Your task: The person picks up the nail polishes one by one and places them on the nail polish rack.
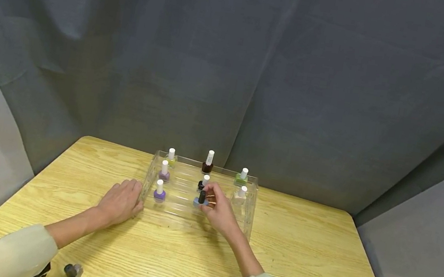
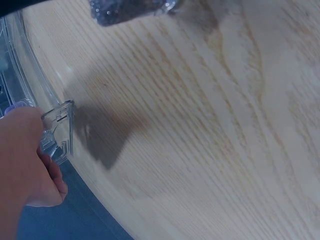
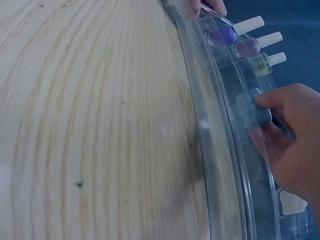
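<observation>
A clear stepped nail polish rack [image 1: 254,205] stands toward the back of the table. My right hand [image 1: 217,208] pinches a light blue nail polish bottle [image 3: 251,109] with a black cap between thumb and fingers, at the middle of the front step. My left hand [image 1: 120,201] holds the rack's left end, thumb by its front corner and fingers bent along the side. White-capped bottles stand on the steps: a violet bottle [image 1: 159,195] and a mauve bottle [image 1: 164,175] at left, a dark bottle [image 1: 200,185] behind the blue one, and a clear bottle [image 1: 240,198] at right.
On the back step are a yellow bottle [image 1: 171,158], a dark red bottle [image 1: 207,167] and a green bottle [image 1: 241,178]. A glittery black-capped bottle [image 1: 73,275] lies near the front left. Grey curtains [image 1: 229,87] hang behind the wooden table [image 1: 308,252].
</observation>
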Demonstrator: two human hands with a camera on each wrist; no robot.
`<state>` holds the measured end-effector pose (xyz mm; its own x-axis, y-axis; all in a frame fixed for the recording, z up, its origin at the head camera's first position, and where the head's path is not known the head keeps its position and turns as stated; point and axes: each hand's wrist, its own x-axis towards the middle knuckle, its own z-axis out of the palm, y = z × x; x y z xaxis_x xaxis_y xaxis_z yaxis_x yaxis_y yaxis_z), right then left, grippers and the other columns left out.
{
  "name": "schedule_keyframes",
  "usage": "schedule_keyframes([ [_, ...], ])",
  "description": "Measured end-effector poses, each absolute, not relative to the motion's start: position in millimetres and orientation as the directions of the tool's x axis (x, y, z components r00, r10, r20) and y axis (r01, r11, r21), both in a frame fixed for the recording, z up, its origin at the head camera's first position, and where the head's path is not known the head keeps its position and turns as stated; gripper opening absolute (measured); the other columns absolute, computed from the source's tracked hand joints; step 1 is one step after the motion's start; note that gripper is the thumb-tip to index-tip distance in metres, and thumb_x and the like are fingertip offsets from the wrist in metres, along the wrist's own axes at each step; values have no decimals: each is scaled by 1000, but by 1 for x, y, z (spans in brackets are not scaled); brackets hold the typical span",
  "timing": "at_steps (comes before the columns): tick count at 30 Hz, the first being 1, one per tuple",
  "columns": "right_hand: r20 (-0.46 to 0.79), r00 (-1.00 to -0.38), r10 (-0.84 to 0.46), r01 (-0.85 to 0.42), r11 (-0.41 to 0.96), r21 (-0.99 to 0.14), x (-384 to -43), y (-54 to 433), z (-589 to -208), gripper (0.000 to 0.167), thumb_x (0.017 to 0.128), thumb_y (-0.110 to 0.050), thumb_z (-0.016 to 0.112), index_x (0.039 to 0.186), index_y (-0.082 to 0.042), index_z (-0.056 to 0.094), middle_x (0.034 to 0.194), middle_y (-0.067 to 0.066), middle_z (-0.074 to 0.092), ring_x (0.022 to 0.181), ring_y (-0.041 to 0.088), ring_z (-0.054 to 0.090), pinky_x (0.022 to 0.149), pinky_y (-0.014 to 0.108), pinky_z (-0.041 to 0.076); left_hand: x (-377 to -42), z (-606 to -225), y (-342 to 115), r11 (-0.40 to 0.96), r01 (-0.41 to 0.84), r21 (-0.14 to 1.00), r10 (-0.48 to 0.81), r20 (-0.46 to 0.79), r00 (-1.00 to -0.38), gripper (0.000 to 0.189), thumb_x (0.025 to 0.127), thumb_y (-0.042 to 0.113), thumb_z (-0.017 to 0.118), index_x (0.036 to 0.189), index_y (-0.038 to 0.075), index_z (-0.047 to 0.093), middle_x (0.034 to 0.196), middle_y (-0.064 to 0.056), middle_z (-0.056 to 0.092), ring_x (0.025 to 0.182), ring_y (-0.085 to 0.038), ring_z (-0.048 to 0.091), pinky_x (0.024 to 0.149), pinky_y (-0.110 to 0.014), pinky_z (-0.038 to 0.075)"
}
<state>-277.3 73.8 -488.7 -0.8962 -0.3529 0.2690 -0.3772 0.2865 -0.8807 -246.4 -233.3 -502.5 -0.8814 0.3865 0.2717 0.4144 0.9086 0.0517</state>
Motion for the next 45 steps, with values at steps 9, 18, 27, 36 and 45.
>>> schedule_keyframes([
  [9,258,-901,-350,-372,314,-874,-278,75,-495,41,83,13,70,111,-11,53,108,10,63,100,24,63,89,37,53,-246,-503,-232,911,406,69,375,269,-887,28,91,19,67,86,10,41,74,0,34,66,-17,34,57,-31,31],
  [18,268,-896,-354,-391,344,-854,-276,76,-498,38,85,11,70,111,-11,53,104,6,62,100,22,62,86,34,54,-246,-502,-232,912,404,71,372,271,-888,28,91,19,67,85,10,41,74,-1,35,66,-18,34,57,-31,31],
  [27,246,-913,-326,-368,395,-842,-272,79,-496,38,86,8,70,113,-11,52,108,6,62,105,25,61,93,42,51,-246,-505,-232,913,401,71,369,274,-888,29,91,20,68,85,10,41,74,-1,34,66,-18,34,57,-31,31],
  [36,415,-875,-251,-462,693,-554,-247,116,-471,21,90,-10,72,105,-9,58,101,5,62,95,24,59,81,40,50,-247,-506,-230,911,404,80,370,273,-888,27,91,20,66,85,10,41,74,0,34,67,-18,34,57,-32,31],
  [45,384,-901,-201,-309,919,-245,-223,178,-476,18,98,-21,63,98,-5,54,88,7,52,76,26,47,67,41,42,-246,-503,-232,912,400,86,366,267,-892,28,91,18,67,85,10,41,75,-1,35,67,-19,34,58,-32,31],
])
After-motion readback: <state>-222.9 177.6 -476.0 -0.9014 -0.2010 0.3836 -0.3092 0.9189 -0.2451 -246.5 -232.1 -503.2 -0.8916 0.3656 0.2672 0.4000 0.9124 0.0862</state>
